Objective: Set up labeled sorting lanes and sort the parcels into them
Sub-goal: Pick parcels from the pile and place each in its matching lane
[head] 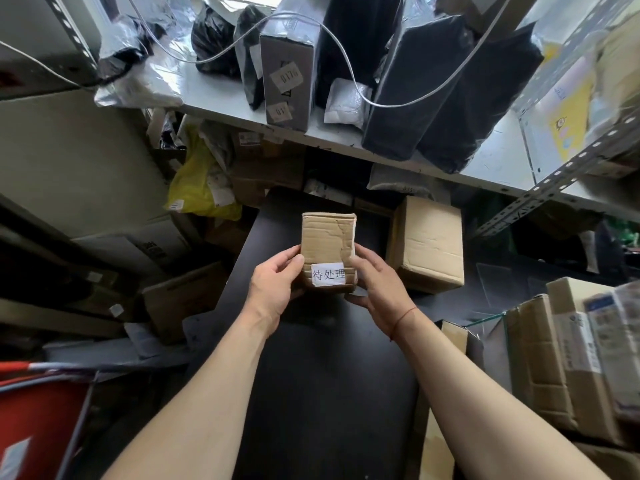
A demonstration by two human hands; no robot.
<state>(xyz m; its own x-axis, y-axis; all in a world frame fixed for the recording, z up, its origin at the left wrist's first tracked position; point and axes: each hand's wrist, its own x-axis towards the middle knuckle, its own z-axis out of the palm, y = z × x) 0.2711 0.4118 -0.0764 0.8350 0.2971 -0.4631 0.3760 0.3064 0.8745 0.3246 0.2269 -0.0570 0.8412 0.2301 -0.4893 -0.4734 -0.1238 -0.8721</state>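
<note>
A small brown cardboard box (327,239) with a white label (328,274) printed in black Chinese characters is held above the black table (329,375). My left hand (275,285) grips its left side, thumb on the front by the label. From the other side my right hand (375,284) grips the right edge, with fingers curled under the bottom. The label faces me, near the box's lower edge.
A larger cardboard box (429,244) sits at the table's far right. A white shelf (495,164) above holds black bags and a grey box (287,64). Cartons (568,358) stack at the right, a yellow bag (199,181) and boxes at the left, a red bin (38,427) lower left.
</note>
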